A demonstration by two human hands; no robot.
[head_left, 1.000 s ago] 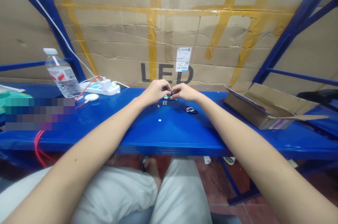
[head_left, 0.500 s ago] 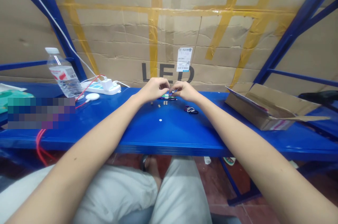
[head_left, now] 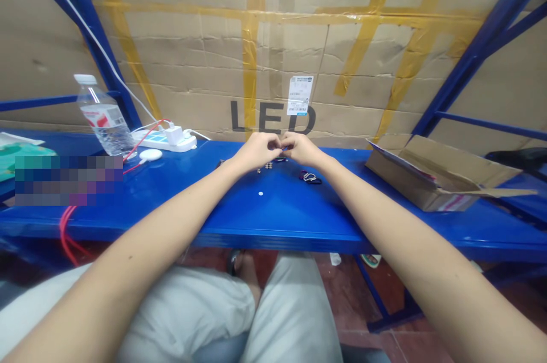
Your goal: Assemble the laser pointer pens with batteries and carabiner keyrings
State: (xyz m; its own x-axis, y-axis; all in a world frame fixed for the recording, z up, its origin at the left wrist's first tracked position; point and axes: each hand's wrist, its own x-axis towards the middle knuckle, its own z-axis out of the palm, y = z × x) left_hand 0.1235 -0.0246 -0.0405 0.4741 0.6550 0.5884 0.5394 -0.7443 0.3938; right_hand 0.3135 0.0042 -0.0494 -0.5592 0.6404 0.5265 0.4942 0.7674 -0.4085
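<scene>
Two hands meet in my head view, at the far side of the blue bench (head_left: 273, 220). The left hand (head_left: 257, 152) and right hand (head_left: 301, 150) both pinch a small part (head_left: 282, 150), mostly hidden between the fingertips. Loose metal bits (head_left: 268, 166) and clips (head_left: 310, 176) lie on the bench just beside them. My worry is that a slipping pinch drops the part among those bits, or a wrist sweeps them away.

Bottle (head_left: 105, 123) left, box (head_left: 431, 175) right, cardboard wall (head_left: 277, 55) behind

1 head view, looking forward-down, near blue bench (head_left: 273, 220).
</scene>
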